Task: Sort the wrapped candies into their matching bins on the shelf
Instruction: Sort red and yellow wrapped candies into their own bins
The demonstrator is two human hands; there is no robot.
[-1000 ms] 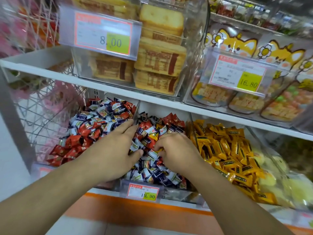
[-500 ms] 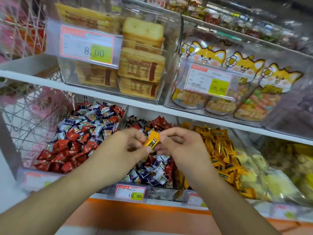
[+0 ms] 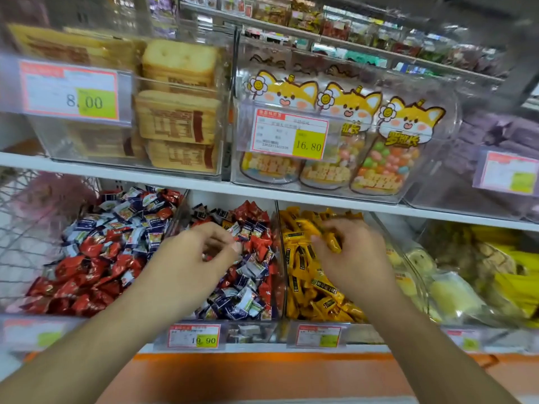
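Note:
On the lower shelf, three clear bins stand side by side. The left bin (image 3: 96,252) and the middle bin (image 3: 248,275) hold mixed red and blue-white wrapped candies. The bin to their right (image 3: 309,287) holds yellow wrapped candies. My right hand (image 3: 355,258) hovers over the yellow bin, fingertips pinched on one yellow candy (image 3: 333,243). Over the middle bin, my left hand (image 3: 201,255) has its fingers loosely curled and apart, and I see nothing in it.
A bin of pale yellow-green packets (image 3: 443,290) stands further right. The upper shelf (image 3: 204,185) carries clear boxes of biscuits (image 3: 178,118) and fox-topped candy jars (image 3: 385,158). Price tags (image 3: 194,335) hang along the front edge. A wire rack (image 3: 26,228) is at the left.
Both hands pinched the yellow candy above the middle bin half a second ago. The right hand has carried it right over the yellow bin, and the left hand has let go.

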